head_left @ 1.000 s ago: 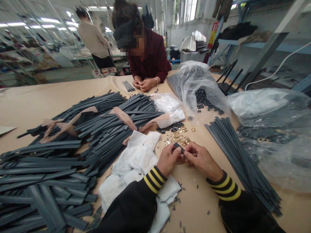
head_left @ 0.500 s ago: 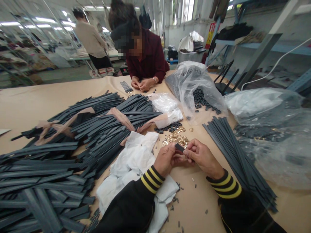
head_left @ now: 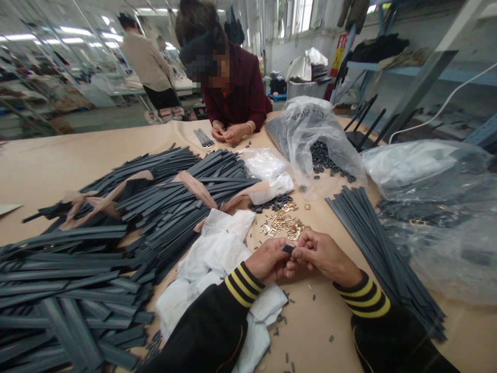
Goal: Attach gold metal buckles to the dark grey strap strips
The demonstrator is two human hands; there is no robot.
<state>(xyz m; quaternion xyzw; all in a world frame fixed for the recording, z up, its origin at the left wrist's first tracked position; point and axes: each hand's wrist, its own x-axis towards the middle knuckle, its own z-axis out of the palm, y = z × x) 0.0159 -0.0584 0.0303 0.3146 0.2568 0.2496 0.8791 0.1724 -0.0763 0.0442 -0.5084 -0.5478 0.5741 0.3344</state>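
Note:
My left hand (head_left: 268, 260) and my right hand (head_left: 325, 254) meet above the table, closed on a small dark strap piece (head_left: 288, 249). Its flat face shows between the fingertips; the remainder is hidden by my fingers. Just beyond lies a pile of gold rectangular buckles (head_left: 282, 223), with dark strap loops (head_left: 271, 204) behind it. To the right of my right hand is a fanned bundle of dark straps (head_left: 384, 259). Crumpled white cloth (head_left: 213, 254) lies by my left forearm.
Heaps of dark straps (head_left: 77, 300) cover the left side, some tied with beige bands (head_left: 198, 189). A clear bag (head_left: 303, 129) spills dark loops; plastic bags (head_left: 438, 207) lie at right. A co-worker (head_left: 236, 88) leans over the far edge. Dark scraps (head_left: 276, 331) dot the table.
My hands have come slightly lower and nearer to me, and the dark strap piece shows less between them. More of the gold buckles is visible.

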